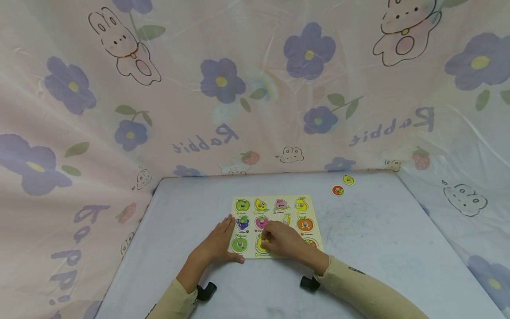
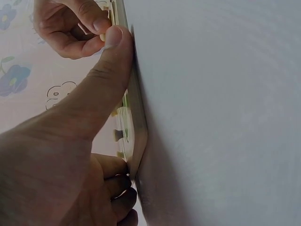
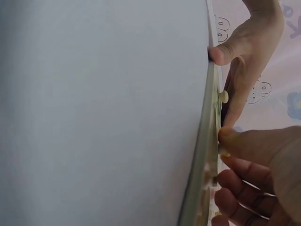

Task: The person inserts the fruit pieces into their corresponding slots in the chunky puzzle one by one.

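Observation:
A wooden fruit puzzle board (image 1: 275,199) with knobbed pieces lies flat on the white table. Along its left edge rests my left hand (image 1: 217,241), fingers extended, with the thumb at the front edge near the corner. My right hand (image 1: 284,241) is over the front row and pinches the knob of the pineapple piece (image 1: 260,247) between thumb and forefinger. That piece appears level with its slot; whether it is fully seated cannot be told. In the right wrist view, the thumb and forefinger (image 3: 235,141) meet at a small knob. The right hand partly covers the banana piece (image 1: 286,219).
Two loose round pieces, one red (image 1: 338,190) and one yellow (image 1: 348,180), lie at the back right of the table (image 1: 358,230). A printed curtain (image 1: 263,110) with flowers and rabbits encloses the back and sides. Black wrist mounts (image 1: 206,291) sit under both forearms.

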`<state>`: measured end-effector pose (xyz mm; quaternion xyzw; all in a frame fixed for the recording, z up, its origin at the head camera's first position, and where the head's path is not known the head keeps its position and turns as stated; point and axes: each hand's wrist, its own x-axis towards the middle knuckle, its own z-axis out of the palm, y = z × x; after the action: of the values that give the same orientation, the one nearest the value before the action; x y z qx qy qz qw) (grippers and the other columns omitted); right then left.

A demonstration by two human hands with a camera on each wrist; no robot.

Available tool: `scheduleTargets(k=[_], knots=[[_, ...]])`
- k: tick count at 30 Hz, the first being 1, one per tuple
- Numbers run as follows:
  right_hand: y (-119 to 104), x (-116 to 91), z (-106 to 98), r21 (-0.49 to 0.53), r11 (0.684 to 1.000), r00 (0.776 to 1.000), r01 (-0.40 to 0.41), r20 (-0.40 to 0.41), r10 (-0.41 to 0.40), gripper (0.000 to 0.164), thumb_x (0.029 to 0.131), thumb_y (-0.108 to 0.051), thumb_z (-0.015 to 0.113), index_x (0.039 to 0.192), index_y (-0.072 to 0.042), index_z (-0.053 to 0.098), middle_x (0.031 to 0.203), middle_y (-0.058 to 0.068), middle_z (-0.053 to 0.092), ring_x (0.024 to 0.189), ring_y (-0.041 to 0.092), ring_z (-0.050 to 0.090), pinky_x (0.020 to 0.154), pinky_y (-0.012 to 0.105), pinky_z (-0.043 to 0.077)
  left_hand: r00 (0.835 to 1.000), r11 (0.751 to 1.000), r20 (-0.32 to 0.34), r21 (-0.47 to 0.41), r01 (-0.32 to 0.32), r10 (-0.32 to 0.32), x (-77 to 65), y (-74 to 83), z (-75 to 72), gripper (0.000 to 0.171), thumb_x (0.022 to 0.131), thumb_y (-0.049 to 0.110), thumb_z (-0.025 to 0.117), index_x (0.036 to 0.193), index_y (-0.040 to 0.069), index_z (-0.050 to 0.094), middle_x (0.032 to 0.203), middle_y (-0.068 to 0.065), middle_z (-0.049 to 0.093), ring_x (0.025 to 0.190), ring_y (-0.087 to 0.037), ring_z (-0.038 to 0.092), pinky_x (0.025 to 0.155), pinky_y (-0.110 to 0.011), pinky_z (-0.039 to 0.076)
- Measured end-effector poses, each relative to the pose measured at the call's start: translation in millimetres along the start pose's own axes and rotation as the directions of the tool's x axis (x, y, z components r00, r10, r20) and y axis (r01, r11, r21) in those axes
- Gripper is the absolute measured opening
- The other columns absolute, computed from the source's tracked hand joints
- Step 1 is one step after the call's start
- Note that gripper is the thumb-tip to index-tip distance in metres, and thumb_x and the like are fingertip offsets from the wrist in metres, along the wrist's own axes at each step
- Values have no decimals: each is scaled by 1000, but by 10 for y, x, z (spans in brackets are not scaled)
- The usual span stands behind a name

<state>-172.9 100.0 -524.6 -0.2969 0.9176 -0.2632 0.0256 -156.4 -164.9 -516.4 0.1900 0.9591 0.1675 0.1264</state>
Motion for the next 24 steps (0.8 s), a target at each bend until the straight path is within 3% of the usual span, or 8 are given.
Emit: scheduleTargets(k=[24], knots=[[74,-96,-77,-47,999,1000,-11,8,11,18,90,-28,89,91,-19,73,85,-12,56,79,5,50,68,24,48,1000,1000,-2,-3,7,-7,21,-12,29,136,74,57,96,167,-9,22,176,-25,18,164,-38,19,134,-50,21]])
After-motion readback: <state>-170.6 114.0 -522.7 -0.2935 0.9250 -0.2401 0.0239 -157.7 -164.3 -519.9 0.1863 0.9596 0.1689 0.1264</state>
